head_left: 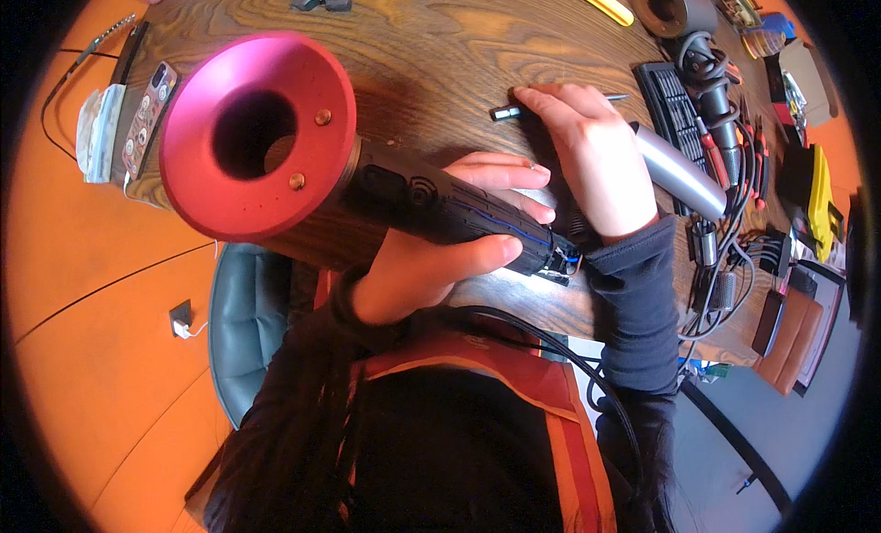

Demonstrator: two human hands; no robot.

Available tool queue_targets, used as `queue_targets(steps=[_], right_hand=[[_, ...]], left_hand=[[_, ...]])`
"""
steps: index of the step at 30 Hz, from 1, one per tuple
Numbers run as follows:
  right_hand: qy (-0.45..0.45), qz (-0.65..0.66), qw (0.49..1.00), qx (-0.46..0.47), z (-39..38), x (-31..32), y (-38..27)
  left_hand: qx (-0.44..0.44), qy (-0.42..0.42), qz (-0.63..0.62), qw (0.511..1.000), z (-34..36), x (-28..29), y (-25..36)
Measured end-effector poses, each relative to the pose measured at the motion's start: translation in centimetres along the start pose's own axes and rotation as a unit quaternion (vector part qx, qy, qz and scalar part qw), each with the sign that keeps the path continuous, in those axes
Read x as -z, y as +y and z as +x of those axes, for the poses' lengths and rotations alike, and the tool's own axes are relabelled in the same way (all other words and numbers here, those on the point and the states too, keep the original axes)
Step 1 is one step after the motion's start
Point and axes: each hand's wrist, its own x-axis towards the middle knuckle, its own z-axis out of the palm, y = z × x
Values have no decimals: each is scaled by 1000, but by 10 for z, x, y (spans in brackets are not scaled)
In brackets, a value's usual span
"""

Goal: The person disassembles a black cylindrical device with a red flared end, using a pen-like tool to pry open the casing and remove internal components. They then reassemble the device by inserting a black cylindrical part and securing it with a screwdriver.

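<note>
My left hand (pixel 459 239) is wrapped round the black handle (pixel 404 192) of a hair dryer, fingers behind it and thumb across the front. Its pink ring-shaped head (pixel 211 93), with a hollow centre and two metal studs, points up-left. The handle's lower end (pixel 560 262) is open, showing thin wires. Just right of it, my right hand (pixel 587 157) has its fingers closed over a slim metal tool (pixel 505 112) at tabletop level. A silver cylindrical tube (pixel 684 171) lies beside that hand.
The wooden table (pixel 413 38) holds a phone (pixel 147 120) at left, a yellow-handled tool (pixel 596 1) at the back, and at right a grey dryer (pixel 668 5), cables, pliers (pixel 760 166) and a yellow case (pixel 817 203). A green chair (pixel 234 322) stands below left.
</note>
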Motion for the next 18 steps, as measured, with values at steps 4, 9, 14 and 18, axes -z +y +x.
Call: queue_targets(steps=[4,9,14,18], right_hand=[[15,-54,998,42,4,3,-2],[274,68,959,35,-1,27,-15],[362,444,816,-73,-14,35,-23],[380,493,773,-122,-18,39,-16]], left_hand=[[-7,-46,0,999,1,7,0],[-129,-112,209,963,9,15,1],[-118,-150,248,950,9,15,9],[-83,-157,251,952,11,13,11]])
